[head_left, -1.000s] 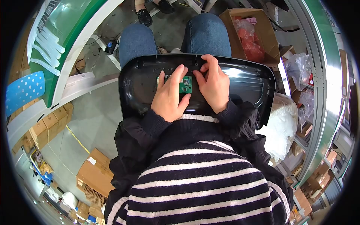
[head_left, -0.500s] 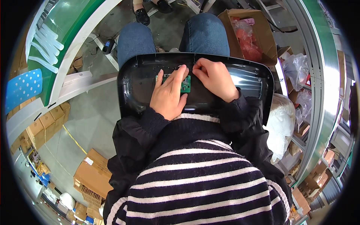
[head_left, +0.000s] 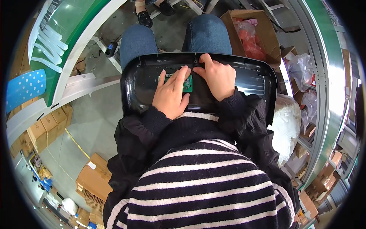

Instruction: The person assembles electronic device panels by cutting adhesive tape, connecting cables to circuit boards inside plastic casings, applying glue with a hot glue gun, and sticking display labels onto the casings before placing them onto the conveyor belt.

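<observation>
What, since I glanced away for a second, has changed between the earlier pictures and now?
The right hand had its fingertips bunched half a second ago; now its index finger reaches forward to the far rim of the black shell, apart from the thumb. Whether it took or released anything small cannot be seen. The left hand stays over the green circuit board in the shell.

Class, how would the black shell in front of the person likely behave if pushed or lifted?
The black shell would probably stay stiff, since its raised rim holds its curve. Its glossy highlights suggest it may be slippery. Tilted, it might let the green circuit board slide, though any fastening cannot be seen.
</observation>
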Motion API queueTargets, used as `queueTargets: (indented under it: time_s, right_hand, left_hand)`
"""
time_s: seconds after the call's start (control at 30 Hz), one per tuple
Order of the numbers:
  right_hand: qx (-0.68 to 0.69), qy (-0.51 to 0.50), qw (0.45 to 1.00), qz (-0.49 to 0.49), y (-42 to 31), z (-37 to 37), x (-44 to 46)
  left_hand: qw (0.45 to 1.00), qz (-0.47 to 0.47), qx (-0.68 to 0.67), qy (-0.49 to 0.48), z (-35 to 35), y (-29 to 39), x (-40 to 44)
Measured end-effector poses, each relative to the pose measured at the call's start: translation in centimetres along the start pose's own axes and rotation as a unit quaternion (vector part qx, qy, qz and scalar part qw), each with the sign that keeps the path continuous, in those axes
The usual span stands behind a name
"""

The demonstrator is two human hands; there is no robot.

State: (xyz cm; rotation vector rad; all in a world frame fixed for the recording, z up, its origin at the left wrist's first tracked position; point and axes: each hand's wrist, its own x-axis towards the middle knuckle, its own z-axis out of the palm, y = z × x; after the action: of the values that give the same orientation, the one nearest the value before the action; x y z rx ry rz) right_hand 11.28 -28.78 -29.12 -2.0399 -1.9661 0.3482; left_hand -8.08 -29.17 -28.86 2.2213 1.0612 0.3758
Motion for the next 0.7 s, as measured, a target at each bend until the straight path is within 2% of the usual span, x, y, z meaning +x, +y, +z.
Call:
queueTargets:
  time_s: [0.1, 0.2, 0.23, 0.33, 0.5, 0.6, 0.7]
  right_hand:
    - [0.015, 0.017, 0.999, 0.023, 0.8, 0.3, -1.1]
    - [0.209, 0.197, 0.958, -0.013, 2.2, 0.3, -2.6]
    - [0.208, 0.196, 0.958, -0.013, 2.1, 0.2, -3.1]
    - [0.063, 0.049, 0.990, -0.112, 1.1, -0.8, -4.5]
    - [0.001, 0.024, 0.993, -0.118, -0.9, 0.2, -4.1]
    - [-0.275, -0.030, 0.951, -0.139, -2.8, 2.1, -4.6]
    - [-0.205, -0.033, 0.964, -0.165, -2.0, 1.7, -2.4]
  left_hand:
    - [1.000, 0.000, -0.005, 0.008, 0.2, 0.1, -0.2]
    - [1.000, -0.004, -0.014, 0.015, 0.4, 0.3, -0.3]
    - [1.000, -0.002, -0.015, 0.018, 0.4, 0.3, -0.3]
    - [1.000, 0.003, -0.013, 0.017, 0.4, 0.1, -0.2]
    - [1.000, -0.001, -0.001, 0.013, 0.4, -0.1, -0.2]
    - [1.000, -0.008, 0.006, 0.005, 0.6, -0.2, -0.1]
    - [1.000, -0.017, 0.012, -0.002, 0.4, -0.1, 0.2]
